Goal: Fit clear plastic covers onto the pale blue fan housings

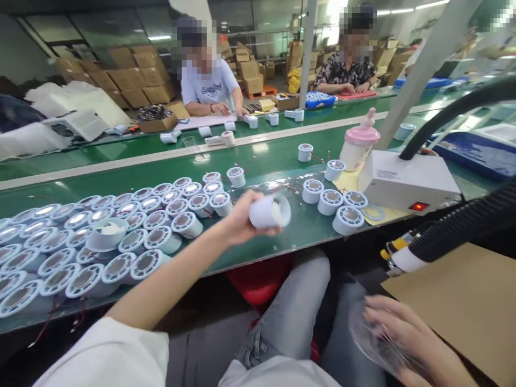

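Observation:
My left hand [242, 219] is wrapped round a pale blue plastic cup [264, 212] tipped on its side above the table's front edge. Something white shows in the cup's open mouth, which faces right. Low on the right, my right hand [397, 328] grips a clear plastic piece [363, 333] beside my knee; motion smears it, and its exact kind does not show. Rows of light blue round housings [157, 239] with metallic discs on top cover the table to the left. A similar cup [106, 234] with white material inside sits on top of them.
Several more round housings [331, 202] stand right of my left hand. A white box with a lit red switch [407, 180] and a pink-lidded bottle [360, 145] are behind. A black hose [463, 226] crosses at right above cardboard [459, 306]. Two people work across the green table [258, 156].

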`<state>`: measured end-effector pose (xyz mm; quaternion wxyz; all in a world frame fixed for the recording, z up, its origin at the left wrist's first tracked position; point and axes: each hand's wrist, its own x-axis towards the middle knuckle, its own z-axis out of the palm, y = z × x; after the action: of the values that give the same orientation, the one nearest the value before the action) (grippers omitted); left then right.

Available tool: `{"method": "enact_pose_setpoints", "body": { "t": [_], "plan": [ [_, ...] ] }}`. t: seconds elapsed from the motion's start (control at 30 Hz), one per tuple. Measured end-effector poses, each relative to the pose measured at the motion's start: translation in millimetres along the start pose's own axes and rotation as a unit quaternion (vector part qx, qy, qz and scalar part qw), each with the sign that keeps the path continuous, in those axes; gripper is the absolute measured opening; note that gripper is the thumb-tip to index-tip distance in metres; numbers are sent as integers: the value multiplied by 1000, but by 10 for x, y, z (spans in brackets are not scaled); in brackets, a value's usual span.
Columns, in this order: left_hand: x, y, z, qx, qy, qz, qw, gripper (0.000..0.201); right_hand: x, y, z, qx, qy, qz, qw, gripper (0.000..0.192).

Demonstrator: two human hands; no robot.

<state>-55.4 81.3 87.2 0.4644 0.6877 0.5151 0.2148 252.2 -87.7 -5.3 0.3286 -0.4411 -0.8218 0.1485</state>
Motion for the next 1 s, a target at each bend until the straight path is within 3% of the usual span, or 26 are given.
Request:
{"method": "enact_pose_setpoints", "body": {
  "t": [0.07, 0.13, 0.23, 0.3, 0.4, 0.53, 0.67, 0.83, 1.0],
  "plan": [
    [-110, -95, 450, -87, -135, -25, 987, 50, 67, -159, 85, -37, 5, -19, 999, 42],
    [-211, -155, 777, -136, -238, -45, 961, 46, 188, -282, 156, -104, 29, -20, 994, 47],
    [-295, -157, 977, -125, -319, -34, 939, 40, 328, -338, 206, -165, 28, 32, 985, 45],
    [-308, -125, 983, -65, -306, 35, 949, 31, 341, -321, 199, -132, -1, 80, 988, 34],
    [-317, -101, 975, 25, -220, 141, 965, 23, 296, -292, 163, 5, -43, 154, 987, 11],
    [-339, -202, 1062, -18, -158, 164, 974, 29, 277, -294, 156, 159, -40, 213, 963, 7],
    [-339, -334, 1119, -54, -134, 168, 975, 54, 276, -327, 212, 91, 38, 215, 972, 17],
    [-342, -346, 1052, -48, -168, 168, 970, 28, 217, -373, 211, -38, 36, 92, 994, 20],
    [-307, -327, 1041, 26, -245, 165, 955, 33, 213, -371, 186, -130, 37, 32, 990, 22]
  ]
}}
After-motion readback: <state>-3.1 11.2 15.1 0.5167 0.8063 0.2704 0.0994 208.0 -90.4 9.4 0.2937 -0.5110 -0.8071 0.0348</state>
